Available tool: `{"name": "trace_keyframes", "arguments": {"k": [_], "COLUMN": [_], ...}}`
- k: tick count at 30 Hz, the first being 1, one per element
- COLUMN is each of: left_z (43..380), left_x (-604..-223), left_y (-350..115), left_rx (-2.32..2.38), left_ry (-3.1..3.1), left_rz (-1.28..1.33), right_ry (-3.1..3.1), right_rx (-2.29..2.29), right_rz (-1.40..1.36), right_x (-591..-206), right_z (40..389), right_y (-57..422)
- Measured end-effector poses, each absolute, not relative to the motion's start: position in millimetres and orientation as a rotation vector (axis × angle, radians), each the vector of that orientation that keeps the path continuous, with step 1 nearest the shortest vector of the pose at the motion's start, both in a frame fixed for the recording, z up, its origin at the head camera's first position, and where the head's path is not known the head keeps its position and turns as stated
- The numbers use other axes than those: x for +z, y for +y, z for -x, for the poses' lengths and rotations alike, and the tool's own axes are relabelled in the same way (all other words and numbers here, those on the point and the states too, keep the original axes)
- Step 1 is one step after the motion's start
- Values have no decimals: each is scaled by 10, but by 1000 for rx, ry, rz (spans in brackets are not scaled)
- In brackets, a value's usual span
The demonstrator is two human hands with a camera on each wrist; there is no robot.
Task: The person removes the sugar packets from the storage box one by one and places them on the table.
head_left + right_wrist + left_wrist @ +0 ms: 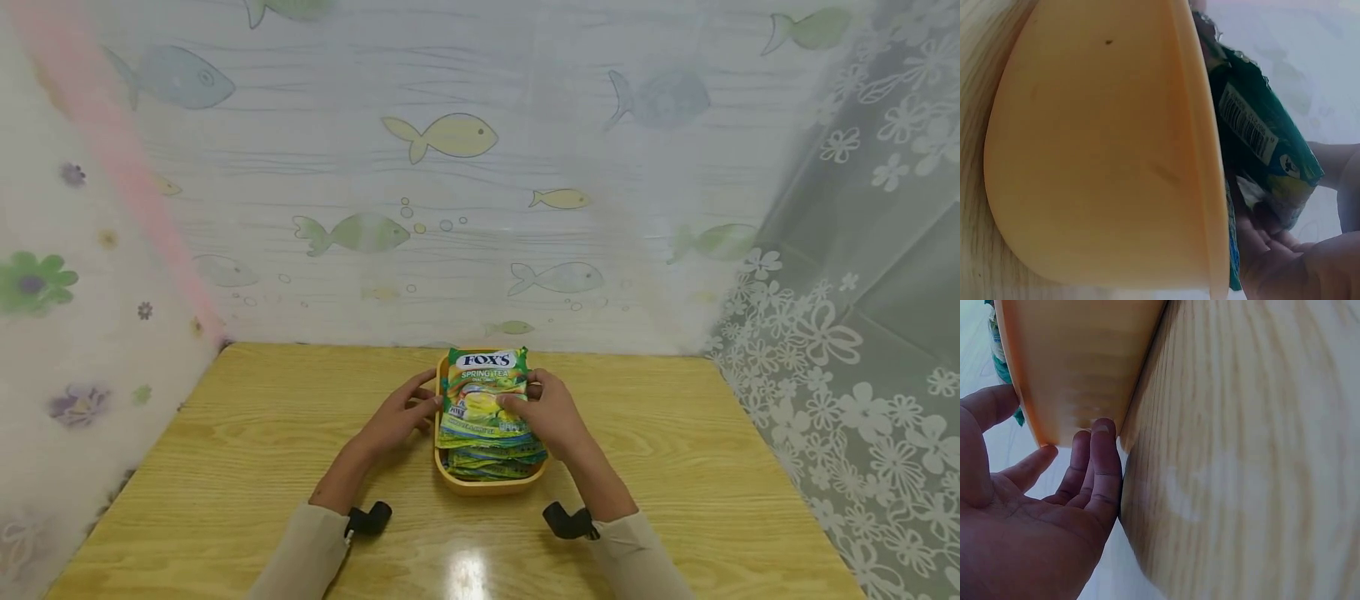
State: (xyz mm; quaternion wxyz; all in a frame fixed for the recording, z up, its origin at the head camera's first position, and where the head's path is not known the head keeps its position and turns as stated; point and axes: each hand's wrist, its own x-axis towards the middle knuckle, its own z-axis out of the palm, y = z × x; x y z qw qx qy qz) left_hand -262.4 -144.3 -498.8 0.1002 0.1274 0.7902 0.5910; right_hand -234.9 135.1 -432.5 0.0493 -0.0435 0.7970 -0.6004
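Observation:
A green bag of Fox's Spring Tea candy (pixel 486 375) lies tilted on top of several similar bags (pixel 491 468) in an orange-yellow plastic basin (pixel 491 489). My right hand (pixel 553 417) grips this top bag at its right side, thumb on the front and fingers beneath it. In the right wrist view, the bag's barcoded back (pixel 1247 122) rises above the basin's rim. My left hand (pixel 401 417) rests against the basin's left side with fingers extended. The left wrist view has its fingertips (pixel 1104 428) at the outer wall and the thumb near the rim.
The basin stands on a wood-grain table (pixel 300 433) near its back edge. Behind it hangs a pale sheet printed with fish (pixel 457 135). Flower-patterned sheeting (pixel 825 333) borders the right side. Each wrist bears a black camera mount (pixel 369 518).

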Motion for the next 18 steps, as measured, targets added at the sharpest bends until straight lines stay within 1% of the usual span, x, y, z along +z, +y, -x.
{"name": "trace_keyframes", "arguments": {"k": [9, 18], "left_z": [2614, 2612], "left_x": [-5016, -5014], "left_y": [-1428, -1430], "left_rx": [1735, 1713], "left_ry": [2364, 2348], "left_rz": [-367, -382], "right_ry": [2151, 2010], "right_rx": [-1970, -2026], "right_rz": [64, 57], "right_x": [-4337, -4313], "right_z": [2369, 2408], "right_y": [1373, 1442]}}
